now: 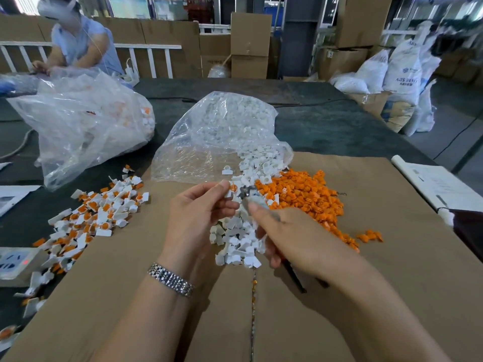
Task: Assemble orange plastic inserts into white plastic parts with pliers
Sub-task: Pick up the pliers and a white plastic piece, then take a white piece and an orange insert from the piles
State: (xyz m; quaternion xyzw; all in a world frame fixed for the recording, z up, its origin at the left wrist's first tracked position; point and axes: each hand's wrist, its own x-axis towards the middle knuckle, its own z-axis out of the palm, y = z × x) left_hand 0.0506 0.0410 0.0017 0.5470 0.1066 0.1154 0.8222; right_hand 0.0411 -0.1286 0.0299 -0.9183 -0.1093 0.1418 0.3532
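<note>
Left hand [201, 205] pinches white part [228, 193] steady above cardboard [366, 296]; right hand [285, 231] clenches pliers [245, 195], nose meeting part, seating orange insert [233, 188].

— How many clear plastic bags on my desk?
— Two: one of white plastic parts [222, 131], one of mixed pieces [86, 121].
— Pliers?
— One pair of grey metal pliers [245, 194]. Loose pieces are too many to count.

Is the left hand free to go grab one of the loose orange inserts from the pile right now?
Probably not yet. The left hand already pinches a small white part at the pliers, which the right hand holds. The orange inserts lie uncovered beyond the right hand.
</note>
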